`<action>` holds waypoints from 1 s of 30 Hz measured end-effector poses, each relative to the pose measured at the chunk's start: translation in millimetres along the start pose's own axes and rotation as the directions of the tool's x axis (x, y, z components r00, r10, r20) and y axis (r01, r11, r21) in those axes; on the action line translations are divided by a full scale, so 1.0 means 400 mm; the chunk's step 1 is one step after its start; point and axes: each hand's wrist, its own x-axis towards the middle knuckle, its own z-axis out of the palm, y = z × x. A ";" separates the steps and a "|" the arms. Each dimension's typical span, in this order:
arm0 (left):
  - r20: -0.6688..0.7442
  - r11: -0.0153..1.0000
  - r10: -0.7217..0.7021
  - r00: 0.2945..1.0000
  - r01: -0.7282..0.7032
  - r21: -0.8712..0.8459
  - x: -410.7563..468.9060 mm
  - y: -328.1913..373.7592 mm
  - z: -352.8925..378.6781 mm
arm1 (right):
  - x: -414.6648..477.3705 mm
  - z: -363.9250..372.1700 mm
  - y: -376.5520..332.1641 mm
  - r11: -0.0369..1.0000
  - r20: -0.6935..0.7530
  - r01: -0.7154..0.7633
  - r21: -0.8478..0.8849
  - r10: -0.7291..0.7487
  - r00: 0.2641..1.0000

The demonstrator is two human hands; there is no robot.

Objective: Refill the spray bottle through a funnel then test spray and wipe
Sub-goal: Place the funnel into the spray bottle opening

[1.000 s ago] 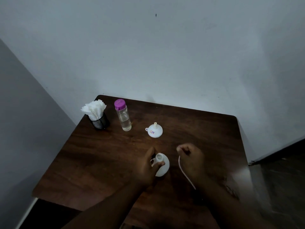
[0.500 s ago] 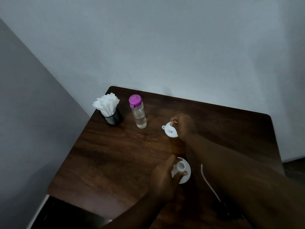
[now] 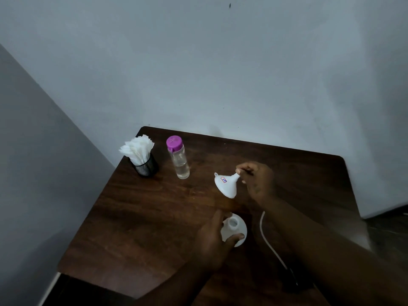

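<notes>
fingers (image 3: 245,166) of the right hand (image 3: 257,182) pinch the funnel (image 3: 227,184) by its narrow spout, holding it tilted above the table (image 3: 143,217) with its wide mouth turned down and left. the left hand (image 3: 212,241) is curled round the white spray bottle (image 3: 235,228), which stands near the front edge with its neck uncapped. the funnel looks like light, stiff plastic; once turned over, a hold nearer the rim would likely seat it more steadily. the bottle seems light, probably empty, so it could tip without that hold. a white tube (image 3: 271,244), perhaps the sprayer's, lies just right of the bottle in dim light. a water bottle (image 3: 178,160) and napkins (image 3: 141,155) stand well apart, far left; nothing stands between funnel and bottle neck.
</notes>
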 end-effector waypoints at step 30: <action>-0.134 0.797 -0.297 0.946 0.168 -0.580 0.039 0.148 -0.158 | -0.282 -0.184 -0.165 0.755 0.234 -0.389 0.528 0.311 0.921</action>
